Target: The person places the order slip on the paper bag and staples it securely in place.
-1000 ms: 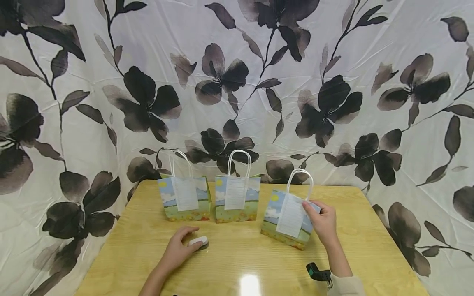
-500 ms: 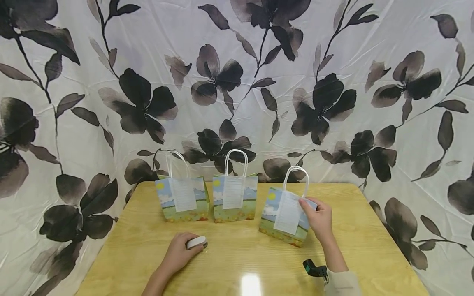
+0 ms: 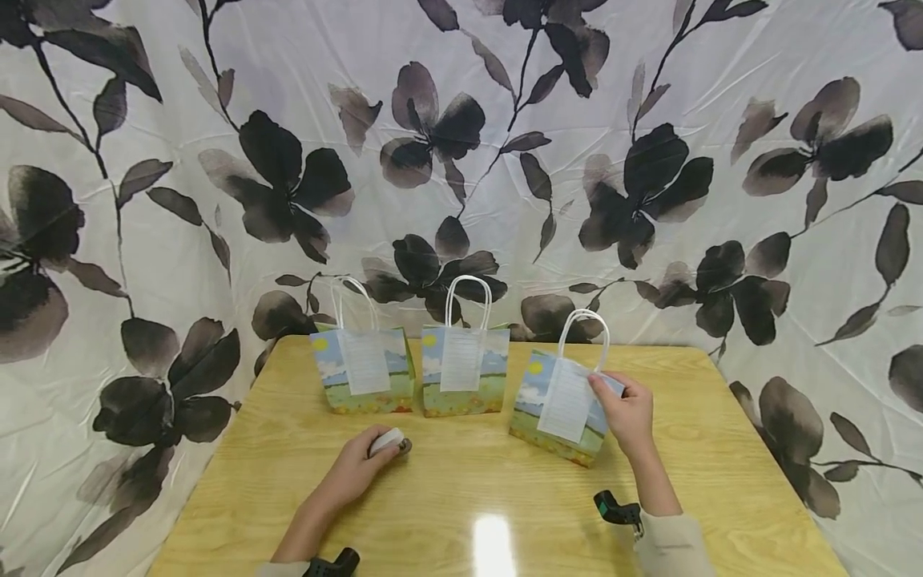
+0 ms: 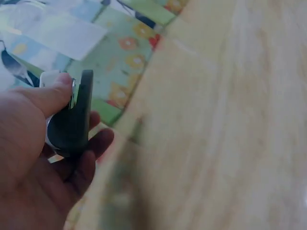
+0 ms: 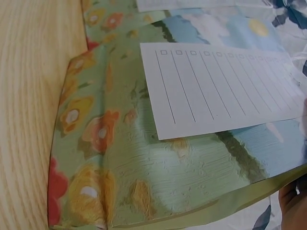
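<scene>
In the head view my left hand (image 3: 351, 469) grips a small white and dark grey stapler (image 3: 385, 441) at the front of the left and middle bags. The left wrist view shows the thumb on the white side of the stapler (image 4: 70, 127), fingers curled behind its dark body. My right hand (image 3: 629, 413) pinches the upper right corner of the right-hand paper gift bag (image 3: 530, 409), thumb in front. This bag stands turned at an angle, white handles up. A lined white paper slip (image 5: 206, 91) with small checkboxes lies against its printed front.
Two matching bags stand upright at the back, the left bag (image 3: 399, 385) and the middle bag (image 3: 461, 403), each with a white slip on its front. All are on a wooden table (image 3: 433, 513). A floral cloth (image 3: 505, 240) hangs behind the table.
The left hand has closed round the stapler and turned it in its grip. The right hand keeps its pinch on the bag. The head view has shifted slightly.
</scene>
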`<state>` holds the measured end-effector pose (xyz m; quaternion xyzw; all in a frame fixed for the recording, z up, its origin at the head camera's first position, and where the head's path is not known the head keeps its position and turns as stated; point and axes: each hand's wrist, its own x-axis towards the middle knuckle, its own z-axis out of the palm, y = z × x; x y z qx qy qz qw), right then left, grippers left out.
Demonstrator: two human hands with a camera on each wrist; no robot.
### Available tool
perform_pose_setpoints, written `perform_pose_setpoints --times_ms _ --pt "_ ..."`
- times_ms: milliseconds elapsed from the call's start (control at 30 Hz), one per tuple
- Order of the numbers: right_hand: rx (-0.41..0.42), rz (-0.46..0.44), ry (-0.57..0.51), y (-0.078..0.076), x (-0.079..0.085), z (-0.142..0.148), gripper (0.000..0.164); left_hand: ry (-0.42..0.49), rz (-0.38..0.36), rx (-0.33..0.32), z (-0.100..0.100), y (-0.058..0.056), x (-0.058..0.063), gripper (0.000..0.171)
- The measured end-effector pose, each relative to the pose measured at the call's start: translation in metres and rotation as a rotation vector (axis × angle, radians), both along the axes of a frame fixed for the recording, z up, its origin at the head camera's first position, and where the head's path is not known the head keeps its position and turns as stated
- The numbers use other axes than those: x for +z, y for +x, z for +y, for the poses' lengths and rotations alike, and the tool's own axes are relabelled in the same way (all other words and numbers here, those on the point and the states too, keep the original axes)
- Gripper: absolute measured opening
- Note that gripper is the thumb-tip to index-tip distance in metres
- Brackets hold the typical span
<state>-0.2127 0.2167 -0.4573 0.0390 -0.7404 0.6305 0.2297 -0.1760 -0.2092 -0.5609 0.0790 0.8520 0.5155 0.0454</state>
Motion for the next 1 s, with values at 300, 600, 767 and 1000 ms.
perform_pose_setpoints --times_ms 300,600,767,1000 --pt "0.015 0.026 -0.008 -0.004 0.0 0.002 0.013 0.154 -0.068 -0.184 0.01 0.007 0.048 0.032" --pt "0.023 0.038 -0.003 -0.006 0.003 0.005 0.012 0.239 -0.012 -0.362 0.032 -0.008 0.092 0.037" --pt "0.021 0.024 0.001 -0.002 0.0 0.006 0.012 0.23 0.025 -0.414 0.045 -0.016 0.108 0.04" --pt "0.04 0.032 0.002 -0.004 -0.004 0.005 0.012 0.393 0.046 -0.48 0.064 -0.028 0.126 0.041"
